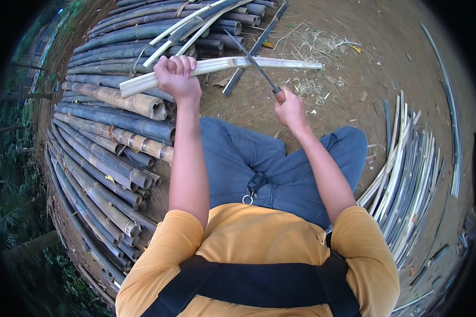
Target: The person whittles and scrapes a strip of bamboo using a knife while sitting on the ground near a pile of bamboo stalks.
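**Gripping a strip (211,67) and a knife (263,73), blade crossing strip**

Soil (391,31) is running under the whole work area. Poles (116,124) are filling my left side in a big pile, dark and tan, cut ends pointing inward. A stack of thin slats (407,182) is lying on the soil to my right, pale and dark mixed. My blue trousers (232,153) are showing mid-view, knees bent.

Strip is running crosswise in front of me, pale, bending slightly near the blade; one end is sticking out left of my fist, the other is reaching right, past the knife. A dark bar (235,80) is passing below it. Knife is slanting up and left across the strip; can't tell if the edge is biting.

Left hand (177,77): fingers wrapping the strip. Right hand (292,111): closing around the knife's brown handle.

Shavings (322,46) are littering the soil ahead. A yellow leaf (357,49) is lying beside them.
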